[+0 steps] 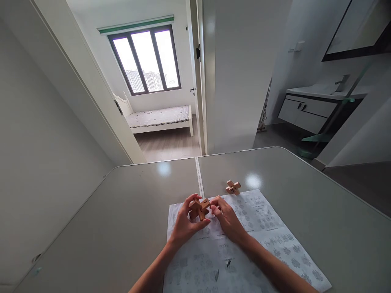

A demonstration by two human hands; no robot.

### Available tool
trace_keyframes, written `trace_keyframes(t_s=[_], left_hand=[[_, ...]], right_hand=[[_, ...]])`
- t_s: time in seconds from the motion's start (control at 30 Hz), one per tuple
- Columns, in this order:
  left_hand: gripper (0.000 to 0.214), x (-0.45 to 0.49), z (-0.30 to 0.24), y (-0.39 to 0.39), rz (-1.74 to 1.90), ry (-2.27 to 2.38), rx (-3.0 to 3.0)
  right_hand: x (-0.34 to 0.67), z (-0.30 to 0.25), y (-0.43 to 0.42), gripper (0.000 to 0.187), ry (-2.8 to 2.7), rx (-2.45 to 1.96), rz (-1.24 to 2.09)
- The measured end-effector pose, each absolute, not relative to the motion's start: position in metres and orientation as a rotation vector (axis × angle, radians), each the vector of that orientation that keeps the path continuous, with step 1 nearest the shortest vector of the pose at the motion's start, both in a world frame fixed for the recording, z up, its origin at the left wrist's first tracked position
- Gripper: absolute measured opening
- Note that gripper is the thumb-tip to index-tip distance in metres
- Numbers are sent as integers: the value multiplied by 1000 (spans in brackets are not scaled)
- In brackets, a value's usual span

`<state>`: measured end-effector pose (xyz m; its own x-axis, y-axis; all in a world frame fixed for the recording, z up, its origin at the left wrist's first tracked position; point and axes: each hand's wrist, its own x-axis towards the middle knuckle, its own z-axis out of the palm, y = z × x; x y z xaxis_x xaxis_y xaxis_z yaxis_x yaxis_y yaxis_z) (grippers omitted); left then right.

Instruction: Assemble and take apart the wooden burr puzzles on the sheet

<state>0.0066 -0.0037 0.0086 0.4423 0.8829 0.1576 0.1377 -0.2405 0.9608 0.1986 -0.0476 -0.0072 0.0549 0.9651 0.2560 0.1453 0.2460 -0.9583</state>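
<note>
Sheet (198, 274): on desk (128, 219)
Left hand (185, 223): curled round wood block (200, 209)
Right hand (228, 219): half-curled alongside, can't tell grip tbh

The window (146, 59) is blown white, glare spots the tabletop (131, 219), and fine print (295, 262) seems blurred.

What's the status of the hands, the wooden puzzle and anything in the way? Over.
Left hand holding wooden puzzle over printed sheet. Right hand beside it, contact unclear. Second puzzle beyond, apart from both hands; no obstruction seen.
</note>
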Motion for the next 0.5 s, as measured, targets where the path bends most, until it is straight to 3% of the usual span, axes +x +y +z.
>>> trace_keyframes(t_s=[0.17,0.5], left_hand=[[82,10,20,-14,851,992,2000],[84,9,17,-13,911,990,2095]], right_hand=[[198,-16,-44,51,-1314,-1150,1081],[200,-21,-38,52,-1169,-1104,1212]])
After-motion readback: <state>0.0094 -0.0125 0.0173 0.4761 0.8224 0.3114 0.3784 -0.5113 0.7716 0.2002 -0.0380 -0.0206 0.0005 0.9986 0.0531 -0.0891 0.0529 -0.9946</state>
